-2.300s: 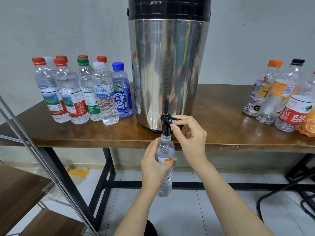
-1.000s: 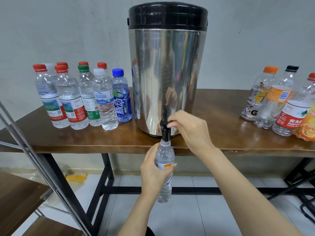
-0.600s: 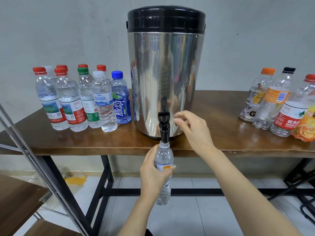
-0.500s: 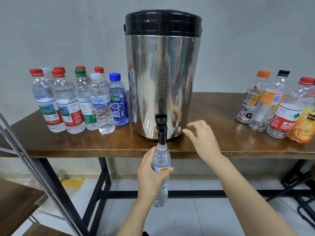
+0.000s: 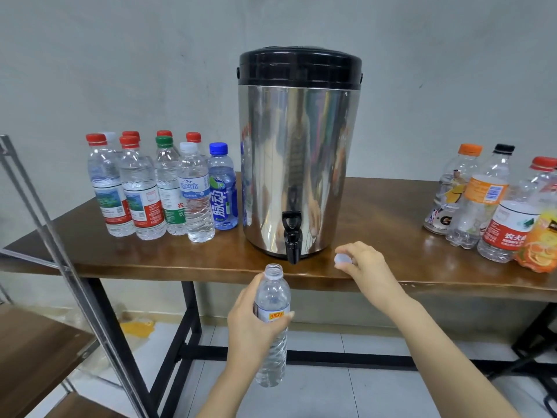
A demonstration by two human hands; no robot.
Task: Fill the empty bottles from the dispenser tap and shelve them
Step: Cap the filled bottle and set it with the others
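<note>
A steel dispenser point(image 5: 298, 164) with a black lid stands mid-table; its black tap point(image 5: 291, 236) hangs over the front edge. My left hand point(image 5: 253, 324) grips a clear, uncapped water bottle point(image 5: 272, 297) upright, just below and left of the tap spout, in front of the table edge. My right hand point(image 5: 361, 267) pinches a small white cap point(image 5: 343, 260) at the table's front edge, right of the tap.
Several capped, filled bottles point(image 5: 156, 188) stand on the brown table point(image 5: 391, 267) left of the dispenser. Several capped empty-looking bottles point(image 5: 494, 206) crowd the right end. A metal-framed shelf with wooden boards point(image 5: 39, 342) stands at lower left.
My right hand left the tap lever, moved right to the table edge and now pinches the white cap. The bottle has dropped down and away from the spout.
</note>
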